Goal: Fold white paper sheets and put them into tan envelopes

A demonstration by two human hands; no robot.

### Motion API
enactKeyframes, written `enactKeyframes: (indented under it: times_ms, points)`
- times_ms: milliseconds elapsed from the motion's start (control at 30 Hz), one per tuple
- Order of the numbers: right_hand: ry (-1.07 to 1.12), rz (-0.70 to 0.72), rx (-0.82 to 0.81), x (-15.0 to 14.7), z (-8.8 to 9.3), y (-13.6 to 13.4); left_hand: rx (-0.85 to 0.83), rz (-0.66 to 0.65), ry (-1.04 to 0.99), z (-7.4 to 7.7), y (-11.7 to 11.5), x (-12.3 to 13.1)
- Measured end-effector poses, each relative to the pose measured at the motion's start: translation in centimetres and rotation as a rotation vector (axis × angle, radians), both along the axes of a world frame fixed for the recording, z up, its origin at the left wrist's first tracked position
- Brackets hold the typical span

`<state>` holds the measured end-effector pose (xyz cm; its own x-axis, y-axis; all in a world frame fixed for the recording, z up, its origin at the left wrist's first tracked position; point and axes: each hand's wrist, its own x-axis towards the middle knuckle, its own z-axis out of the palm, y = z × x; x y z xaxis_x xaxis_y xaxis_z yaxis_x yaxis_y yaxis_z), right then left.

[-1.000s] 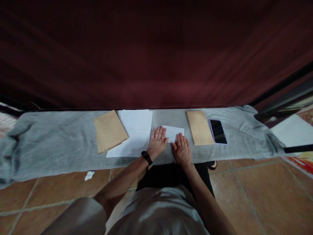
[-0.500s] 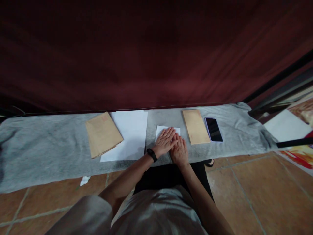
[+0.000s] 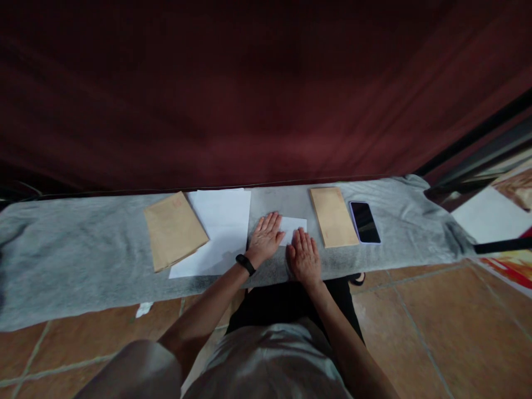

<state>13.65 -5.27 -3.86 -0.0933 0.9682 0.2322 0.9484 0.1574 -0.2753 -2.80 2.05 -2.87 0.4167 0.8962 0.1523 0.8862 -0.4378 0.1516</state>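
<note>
A small white folded-looking sheet of paper (image 3: 293, 226) lies flat on the grey cloth, partly covered by both hands. My left hand (image 3: 266, 237), with a black band on its wrist, lies flat over the paper's left end, fingers stretched out. Over the lower right corner rests my right hand (image 3: 305, 256), also flat with its fingers extended. Left of my left hand is a stack of larger white paper sheets (image 3: 226, 221). Brown envelopes (image 3: 174, 230) overlap that stack. To the right of my right hand lies another brown envelope or pile of them (image 3: 333, 217).
A phone (image 3: 365, 223) in a light purple case lies beside the right envelope. Grey cloth (image 3: 91, 249) covers the long narrow surface. A dark red curtain (image 3: 266, 111) hangs behind it. White scrap (image 3: 143, 309) lies on the tiled floor (image 3: 419, 327).
My left hand has slid left across the small paper, away from my right hand, uncovering its middle. The right hand stays nearly where it was.
</note>
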Motion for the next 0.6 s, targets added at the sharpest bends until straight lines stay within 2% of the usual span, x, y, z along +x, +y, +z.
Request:
enactKeyframes:
  times_ms: [167, 367, 467, 600]
  points:
    - [0.043, -0.02, -0.062, 1.0, 1.8, 2.6, 0.027, 0.003, -0.009, -0.1, -0.1, 0.0]
    - [-0.092, -0.014, -0.25, 1.6, 4.2, 7.6, 0.038, -0.002, -0.027, 0.0, -0.2, -0.1]
    - [-0.146, -0.013, -0.355, 1.8, 5.0, 9.3, 0.04, -0.003, -0.036, 0.1, -0.2, -0.1]
    - [-0.154, 0.0, -0.408, 2.1, 5.6, 10.9, 0.037, 0.013, -0.061, 0.2, -0.2, -0.1]
